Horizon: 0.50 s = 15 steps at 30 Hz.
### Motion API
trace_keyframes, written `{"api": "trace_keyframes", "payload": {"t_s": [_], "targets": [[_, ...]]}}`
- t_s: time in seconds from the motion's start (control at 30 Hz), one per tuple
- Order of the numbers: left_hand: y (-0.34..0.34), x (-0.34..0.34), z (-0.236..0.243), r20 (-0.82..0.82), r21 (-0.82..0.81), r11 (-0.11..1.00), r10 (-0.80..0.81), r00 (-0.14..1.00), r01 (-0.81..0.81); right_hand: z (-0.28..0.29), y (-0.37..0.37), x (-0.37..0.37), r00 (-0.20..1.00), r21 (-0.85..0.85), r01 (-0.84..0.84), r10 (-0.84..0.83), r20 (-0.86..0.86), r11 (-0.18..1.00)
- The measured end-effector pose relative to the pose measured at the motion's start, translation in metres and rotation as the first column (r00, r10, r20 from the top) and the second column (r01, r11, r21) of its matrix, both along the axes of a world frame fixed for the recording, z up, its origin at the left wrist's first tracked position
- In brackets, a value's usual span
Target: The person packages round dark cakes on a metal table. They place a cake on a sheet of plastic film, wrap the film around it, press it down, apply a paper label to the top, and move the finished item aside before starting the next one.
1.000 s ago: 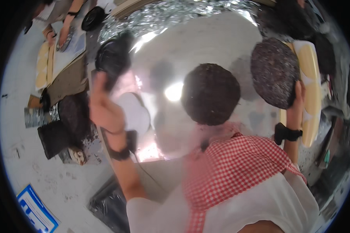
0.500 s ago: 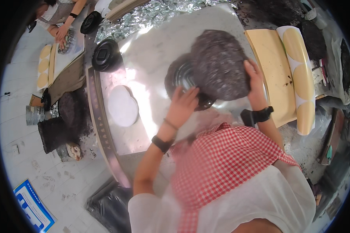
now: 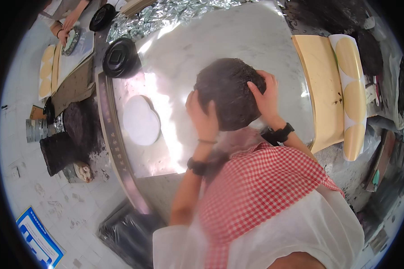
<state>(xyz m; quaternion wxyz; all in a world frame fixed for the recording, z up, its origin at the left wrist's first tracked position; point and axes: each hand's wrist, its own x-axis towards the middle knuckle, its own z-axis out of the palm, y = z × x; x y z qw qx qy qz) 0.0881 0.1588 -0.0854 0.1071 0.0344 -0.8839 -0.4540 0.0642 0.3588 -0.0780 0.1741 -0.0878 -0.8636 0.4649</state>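
A dark, lumpy round cake of a material I cannot make out lies in front of me over the pale tabletop. My left hand grips its left edge, thumb on the upper face. At the right edge, my right hand holds it with the fingers curled over the rim and the thumb on top. Whatever sits under the cake is hidden by it. To the left, a stack of white round sheets rests on the table, with a black round dish-shaped mould beyond it.
Crumpled silver foil runs along the far edge. Tan paper and a strip of gold round labels lie at the right. Another person's hands work on a foil-wrapped piece at the far left. Dark slabs stand left below.
The dark cake has come down toward me and left, covering the ringed black mould seen before. My left hand has moved from that mould onto the cake's edge.
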Motion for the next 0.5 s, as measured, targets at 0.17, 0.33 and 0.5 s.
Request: {"api": "trace_keyframes", "payload": {"t_s": [0.17, 0.33, 0.5], "targets": [[0.001, -0.002, -0.001, -0.058, -0.143, 0.986, 0.082, 0.995, -0.090, -0.007, -0.010, -0.010, 1.000, 0.075, 0.012, -0.014, 0.025, 0.997], [-0.084, 0.005, 0.036, -0.201, -0.027, 0.988, 0.145, 0.969, -0.154, 0.000, 0.063, 0.006, 0.999, -0.107, 0.017, -0.013, 0.034, 0.994], [-0.336, 0.082, 0.021, -0.263, -0.563, 0.571, 0.561, 0.785, -0.597, 0.008, 0.108, 0.039, 0.995, -0.148, 0.004, 0.010, 0.097, 0.989]]}}
